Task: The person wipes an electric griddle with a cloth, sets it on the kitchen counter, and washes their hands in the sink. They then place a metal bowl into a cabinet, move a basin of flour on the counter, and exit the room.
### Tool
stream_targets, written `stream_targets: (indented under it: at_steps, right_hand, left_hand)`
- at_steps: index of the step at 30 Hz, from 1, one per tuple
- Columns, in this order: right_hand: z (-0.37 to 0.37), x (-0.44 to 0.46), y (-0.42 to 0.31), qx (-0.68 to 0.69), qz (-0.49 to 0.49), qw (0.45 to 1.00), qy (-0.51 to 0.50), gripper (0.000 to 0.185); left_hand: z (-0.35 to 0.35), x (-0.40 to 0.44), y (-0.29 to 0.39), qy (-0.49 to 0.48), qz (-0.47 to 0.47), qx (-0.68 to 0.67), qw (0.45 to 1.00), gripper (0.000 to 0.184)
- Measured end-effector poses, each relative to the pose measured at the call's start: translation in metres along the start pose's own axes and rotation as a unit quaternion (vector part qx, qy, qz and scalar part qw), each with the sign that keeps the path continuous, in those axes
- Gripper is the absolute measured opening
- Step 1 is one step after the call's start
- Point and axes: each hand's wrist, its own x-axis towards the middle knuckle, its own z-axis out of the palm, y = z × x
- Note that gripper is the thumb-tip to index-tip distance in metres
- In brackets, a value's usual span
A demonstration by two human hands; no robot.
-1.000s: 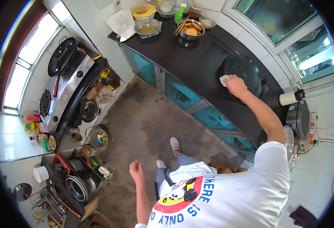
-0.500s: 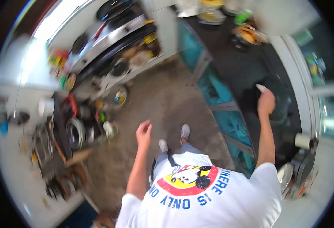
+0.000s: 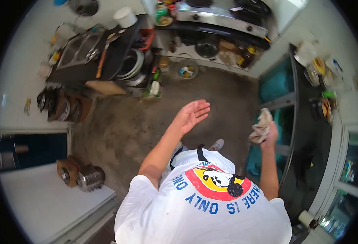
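A crumpled, pale cloth (image 3: 262, 127) is held in my right hand (image 3: 271, 136), in the air in front of the teal cabinet doors (image 3: 277, 122). The cloth hangs out above and to the left of the fingers. My left hand (image 3: 192, 116) is raised over the brown floor, palm partly showing, with its fingers stretched out and nothing in it. Both hands are apart from each other and touch no furniture.
The dark counter (image 3: 309, 118) runs down the right side, with dishes at its far end. A gas stove (image 3: 223, 18) stands at the top. A sink (image 3: 75, 51) is at upper left, a white-topped surface (image 3: 44, 203) at lower left. A bucket (image 3: 188, 69) sits on the floor.
The view has swung left toward the sink side. My right hand has come away from the round dark object on the counter, still holding the cloth. My left hand has risen and its fingers have spread.
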Motion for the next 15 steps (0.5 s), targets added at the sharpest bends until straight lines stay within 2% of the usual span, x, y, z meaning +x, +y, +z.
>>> stream_targets:
  at_steps: [3,6,10,15]
  right_hand:
    - [0.117,-0.039,0.079,-0.014,0.105,0.991,-0.076,0.025]
    - [0.199,-0.067,0.128,-0.120,0.170,0.967,-0.146,0.024]
    - [0.271,-0.078,0.163,-0.203,0.209,0.934,-0.208,0.023]
    - [0.335,-0.061,0.208,-0.293,0.205,0.894,-0.271,0.018]
  left_hand:
    - [-0.079,-0.048,0.019,0.123,0.036,0.034,0.991,0.021]
    - [-0.138,-0.111,0.047,0.212,0.083,-0.002,0.974,0.013]
    - [-0.198,-0.173,0.070,0.314,0.127,-0.087,0.937,0.010]
    - [-0.259,-0.198,0.084,0.376,0.145,-0.152,0.903,0.019]
